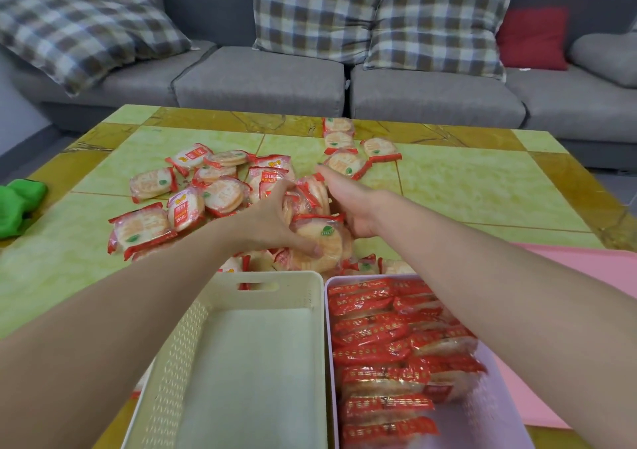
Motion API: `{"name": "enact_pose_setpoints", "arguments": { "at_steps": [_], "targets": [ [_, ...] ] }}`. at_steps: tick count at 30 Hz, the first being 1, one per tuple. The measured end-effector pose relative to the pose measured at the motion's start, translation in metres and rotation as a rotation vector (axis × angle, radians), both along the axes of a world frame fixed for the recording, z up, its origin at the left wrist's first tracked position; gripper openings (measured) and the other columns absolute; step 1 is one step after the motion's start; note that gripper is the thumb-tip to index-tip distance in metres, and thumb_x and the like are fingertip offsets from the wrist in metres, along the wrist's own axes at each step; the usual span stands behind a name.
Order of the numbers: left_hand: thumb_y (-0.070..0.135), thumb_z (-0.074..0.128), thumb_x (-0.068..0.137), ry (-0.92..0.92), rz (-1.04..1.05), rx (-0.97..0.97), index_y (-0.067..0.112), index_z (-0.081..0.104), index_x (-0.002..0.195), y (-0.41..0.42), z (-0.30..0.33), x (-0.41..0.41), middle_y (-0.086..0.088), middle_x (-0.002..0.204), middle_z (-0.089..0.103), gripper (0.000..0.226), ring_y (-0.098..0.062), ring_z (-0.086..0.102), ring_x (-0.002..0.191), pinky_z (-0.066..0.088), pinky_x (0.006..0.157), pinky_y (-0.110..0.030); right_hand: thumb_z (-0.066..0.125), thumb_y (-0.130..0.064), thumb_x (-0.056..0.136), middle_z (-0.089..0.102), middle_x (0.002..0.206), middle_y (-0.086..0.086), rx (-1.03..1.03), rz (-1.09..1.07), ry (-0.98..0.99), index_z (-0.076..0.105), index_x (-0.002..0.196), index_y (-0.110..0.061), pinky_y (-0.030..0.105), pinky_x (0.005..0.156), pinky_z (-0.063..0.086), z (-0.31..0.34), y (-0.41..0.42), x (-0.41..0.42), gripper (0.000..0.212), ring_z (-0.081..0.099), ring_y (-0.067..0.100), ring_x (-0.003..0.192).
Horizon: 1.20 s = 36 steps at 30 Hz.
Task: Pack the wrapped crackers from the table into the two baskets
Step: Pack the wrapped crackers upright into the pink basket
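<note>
Several wrapped crackers (179, 193) in clear and red wrappers lie scattered over the green table (482, 186). My left hand (269, 221) and my right hand (355, 207) press together on a bunch of crackers (319, 235) held between them, just beyond the baskets. The cream basket (165, 379) at the near left has nothing in it. Beside it on the right, the pink basket (328, 310) is packed with rows of crackers standing on edge. A smaller group of crackers (344, 145) lies farther back near the table's far edge.
A green cloth (20, 207) lies at the table's left edge. A pink lid or tray (586, 266) lies right of the pink basket. Behind the table stands a grey sofa (258, 80) with checked cushions and a red cushion (532, 36).
</note>
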<state>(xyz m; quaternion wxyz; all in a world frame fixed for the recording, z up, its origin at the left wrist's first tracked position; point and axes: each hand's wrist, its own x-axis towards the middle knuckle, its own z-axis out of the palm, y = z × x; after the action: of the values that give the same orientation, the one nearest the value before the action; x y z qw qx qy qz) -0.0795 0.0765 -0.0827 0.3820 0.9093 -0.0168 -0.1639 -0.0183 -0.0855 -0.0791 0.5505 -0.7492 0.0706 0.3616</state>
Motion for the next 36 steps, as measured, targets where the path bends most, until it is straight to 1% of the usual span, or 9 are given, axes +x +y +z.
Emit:
{"name": "enact_pose_setpoints", "arguments": {
  "at_steps": [3,7,14,20,24,27,30,33,36],
  "targets": [
    [0.044,0.096,0.056,-0.095,-0.007,0.021,0.033,0.015,0.152,-0.008,0.022,-0.002,0.009,0.131,0.045,0.126,-0.017,0.049,0.116,0.042,0.098,-0.034,0.031,-0.085,0.08,0.071,0.125,0.008,-0.001,-0.044,-0.06,0.066,0.128,-0.024,0.047,0.099,0.053,0.019,-0.005,-0.002,0.085,0.069,0.027,0.112],
    [0.041,0.098,0.054,-0.199,-0.049,0.055,0.032,0.025,0.144,-0.024,0.066,-0.013,0.004,0.116,0.063,0.117,-0.018,0.063,0.106,0.052,0.094,-0.039,0.039,-0.078,0.087,0.078,0.106,0.01,0.086,-0.156,-0.166,0.072,0.115,-0.02,0.049,0.097,0.055,0.062,-0.023,-0.021,0.072,0.074,0.029,0.1],
    [0.047,0.097,0.05,-0.293,-0.159,0.047,0.035,0.027,0.137,-0.063,0.146,-0.06,0.007,0.116,0.065,0.112,-0.013,0.067,0.102,0.059,0.089,-0.039,0.03,-0.072,0.095,0.077,0.11,0.011,0.237,-0.164,-0.279,0.076,0.115,-0.016,0.045,0.101,0.053,0.138,-0.075,-0.094,0.075,0.073,0.028,0.105],
    [0.048,0.096,0.054,-0.284,-0.227,0.125,0.026,0.016,0.153,-0.098,0.111,-0.116,0.009,0.132,0.052,0.129,-0.013,0.055,0.116,0.042,0.093,-0.026,0.031,-0.077,0.093,0.075,0.113,0.012,0.313,-0.198,-0.214,0.076,0.114,-0.014,0.048,0.105,0.05,0.096,-0.111,-0.155,0.08,0.071,0.029,0.109],
    [0.069,0.09,0.043,-0.137,-0.259,0.19,0.04,0.005,0.155,-0.103,0.068,-0.128,-0.003,0.155,0.039,0.143,-0.025,0.045,0.135,0.039,0.113,-0.041,0.039,-0.078,0.09,0.077,0.108,0.001,0.248,-0.176,-0.306,0.074,0.115,-0.023,0.042,0.101,0.053,0.056,-0.122,-0.18,0.07,0.072,0.02,0.106],
    [0.06,0.091,0.057,-0.001,-0.297,0.186,0.041,0.005,0.155,-0.099,0.056,-0.132,-0.001,0.161,0.028,0.132,-0.023,0.036,0.142,0.034,0.116,-0.04,0.059,-0.067,0.082,0.072,0.121,-0.002,0.106,-0.2,-0.466,0.064,0.13,-0.029,0.045,0.098,0.053,0.036,-0.131,-0.183,0.06,0.068,0.02,0.111],
    [0.068,0.089,0.05,0.009,-0.292,0.21,0.054,0.002,0.15,-0.094,0.052,-0.131,-0.002,0.163,0.02,0.133,-0.027,0.029,0.146,0.031,0.118,-0.048,0.061,-0.037,0.092,0.074,0.095,0.006,0.08,-0.308,-0.527,0.07,0.111,-0.011,0.036,0.069,0.053,0.027,-0.139,-0.18,0.033,0.07,0.026,0.084],
    [0.068,0.088,0.051,-0.014,-0.267,0.24,0.059,-0.004,0.148,-0.094,0.053,-0.13,-0.009,0.164,0.016,0.133,-0.033,0.024,0.149,0.03,0.118,-0.052,0.064,-0.018,0.091,0.07,0.084,0.012,0.109,-0.383,-0.531,0.066,0.102,0.004,0.038,0.066,0.05,0.023,-0.146,-0.178,0.025,0.067,0.028,0.074],
    [0.069,0.089,0.05,-0.025,-0.265,0.219,0.064,-0.002,0.144,-0.088,0.053,-0.129,-0.007,0.164,0.017,0.131,-0.033,0.025,0.148,0.031,0.117,-0.053,0.063,-0.011,0.094,0.073,0.083,0.008,0.202,-0.434,-0.503,0.069,0.095,-0.005,0.037,0.07,0.054,0.021,-0.153,-0.177,0.009,0.07,0.023,0.076]
  ]
}}
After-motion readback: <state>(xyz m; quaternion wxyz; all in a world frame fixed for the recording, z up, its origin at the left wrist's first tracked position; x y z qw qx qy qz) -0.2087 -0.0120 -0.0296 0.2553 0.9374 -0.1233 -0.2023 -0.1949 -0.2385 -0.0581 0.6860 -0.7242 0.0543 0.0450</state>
